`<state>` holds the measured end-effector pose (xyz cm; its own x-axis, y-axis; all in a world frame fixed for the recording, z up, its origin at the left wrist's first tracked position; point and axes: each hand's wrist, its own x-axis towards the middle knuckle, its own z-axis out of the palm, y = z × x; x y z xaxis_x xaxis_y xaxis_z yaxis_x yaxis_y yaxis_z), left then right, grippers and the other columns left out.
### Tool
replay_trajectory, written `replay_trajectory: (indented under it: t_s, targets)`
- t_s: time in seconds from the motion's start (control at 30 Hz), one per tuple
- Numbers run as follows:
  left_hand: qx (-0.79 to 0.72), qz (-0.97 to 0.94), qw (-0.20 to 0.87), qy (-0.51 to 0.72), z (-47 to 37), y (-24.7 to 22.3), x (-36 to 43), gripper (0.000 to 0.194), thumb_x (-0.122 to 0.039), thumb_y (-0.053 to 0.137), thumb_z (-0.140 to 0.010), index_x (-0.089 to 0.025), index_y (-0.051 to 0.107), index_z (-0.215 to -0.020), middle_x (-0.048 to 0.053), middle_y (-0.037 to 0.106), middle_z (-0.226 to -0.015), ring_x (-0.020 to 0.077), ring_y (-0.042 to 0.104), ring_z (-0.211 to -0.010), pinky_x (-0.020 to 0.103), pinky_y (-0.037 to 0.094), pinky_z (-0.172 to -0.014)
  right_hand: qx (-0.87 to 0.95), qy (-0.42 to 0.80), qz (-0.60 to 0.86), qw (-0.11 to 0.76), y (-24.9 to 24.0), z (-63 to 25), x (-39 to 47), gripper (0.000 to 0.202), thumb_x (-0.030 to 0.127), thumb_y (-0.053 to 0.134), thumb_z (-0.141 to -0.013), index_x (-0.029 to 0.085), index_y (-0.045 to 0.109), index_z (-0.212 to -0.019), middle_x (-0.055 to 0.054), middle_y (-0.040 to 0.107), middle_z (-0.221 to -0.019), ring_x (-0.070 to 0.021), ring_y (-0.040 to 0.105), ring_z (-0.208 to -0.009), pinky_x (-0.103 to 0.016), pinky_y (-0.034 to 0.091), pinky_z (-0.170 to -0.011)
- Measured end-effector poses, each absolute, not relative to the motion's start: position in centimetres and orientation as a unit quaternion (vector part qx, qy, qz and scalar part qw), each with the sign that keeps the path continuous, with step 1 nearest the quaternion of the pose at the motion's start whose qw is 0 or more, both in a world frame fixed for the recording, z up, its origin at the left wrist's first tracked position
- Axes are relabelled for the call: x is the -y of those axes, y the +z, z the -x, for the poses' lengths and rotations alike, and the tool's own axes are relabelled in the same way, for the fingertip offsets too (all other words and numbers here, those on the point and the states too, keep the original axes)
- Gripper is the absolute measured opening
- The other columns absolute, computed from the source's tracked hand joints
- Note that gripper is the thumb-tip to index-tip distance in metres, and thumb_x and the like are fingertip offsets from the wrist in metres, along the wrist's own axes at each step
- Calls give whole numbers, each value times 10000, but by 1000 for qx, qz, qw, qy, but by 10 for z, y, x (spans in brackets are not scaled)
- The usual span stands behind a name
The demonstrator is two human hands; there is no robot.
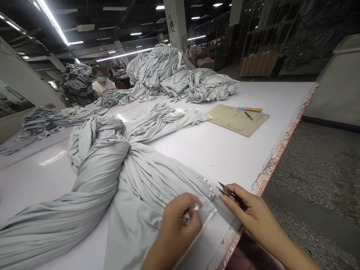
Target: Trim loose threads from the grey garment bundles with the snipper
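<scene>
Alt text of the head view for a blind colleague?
A person's right hand holds dark snips, blades apart, beside grey fabric on a white table; the left hand is curled over the fabric. Beyond lie a brown card and heaped cloth.

A head-worn camera looks forward and down over the table (281, 99).
</scene>
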<state>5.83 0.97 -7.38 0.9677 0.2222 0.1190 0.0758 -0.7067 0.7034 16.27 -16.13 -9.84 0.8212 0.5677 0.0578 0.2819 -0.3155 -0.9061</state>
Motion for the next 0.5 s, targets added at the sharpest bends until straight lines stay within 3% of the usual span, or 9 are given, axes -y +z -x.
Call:
replay_trajectory:
  t_s: [0.07, 0.13, 0.17, 0.3, 0.37, 0.5]
  targets:
    - [-113, -918, 375, 54, -55, -68, -8, 130, -141, 455, -789, -224, 427, -693, -8, 565, -657, 162, 539, -618, 269, 430, -593, 263, 131, 802, 521, -99, -163, 161, 317, 506, 490, -893, 217, 544, -775, 54, 455, -597, -128, 428, -543, -216, 349, -505]
    - [-113, -948, 296, 6, -56, -68, -1, 55, -240, 556, -767, -210, 516, -788, 9, 601, -689, 204, 568, -669, 318, 441, -644, 265, 128, 803, 519, -100, -163, 160, 320, 508, 489, -892, 217, 543, -770, 55, 459, -590, -126, 430, -538, -212, 350, -491]
    - [-103, -964, 244, -20, -59, -71, 3, 127, -277, 599, -747, -200, 549, -836, 28, 635, -732, 232, 590, -710, 355, 449, -690, 268, 128, 803, 518, -100, -162, 159, 322, 507, 486, -893, 216, 541, -767, 55, 460, -589, -124, 428, -536, -210, 348, -484]
    - [-72, -988, 113, -72, -70, -83, 15, 113, -145, 502, -803, -182, 595, -854, 67, 689, -825, 262, 629, -775, 414, 454, -763, 266, 129, 803, 517, -97, -162, 157, 333, 515, 480, -887, 215, 536, -753, 60, 425, -580, -118, 399, -525, -203, 343, -477]
    - [-81, -986, 134, -58, -68, -85, 12, 155, -100, 471, -808, -196, 590, -827, 41, 687, -805, 242, 624, -761, 376, 458, -729, 262, 130, 803, 519, -96, -161, 158, 331, 518, 483, -880, 219, 527, -747, 66, 395, -571, -118, 393, -521, -200, 344, -485]
    - [-113, -955, 272, 23, -50, -81, -4, 28, -187, 565, -812, -205, 583, -799, -2, 667, -751, 191, 611, -729, 290, 457, -682, 266, 169, 787, 531, -97, -155, 158, 304, 492, 491, -886, 224, 514, -744, 65, 410, -578, -124, 422, -539, -200, 351, -502]
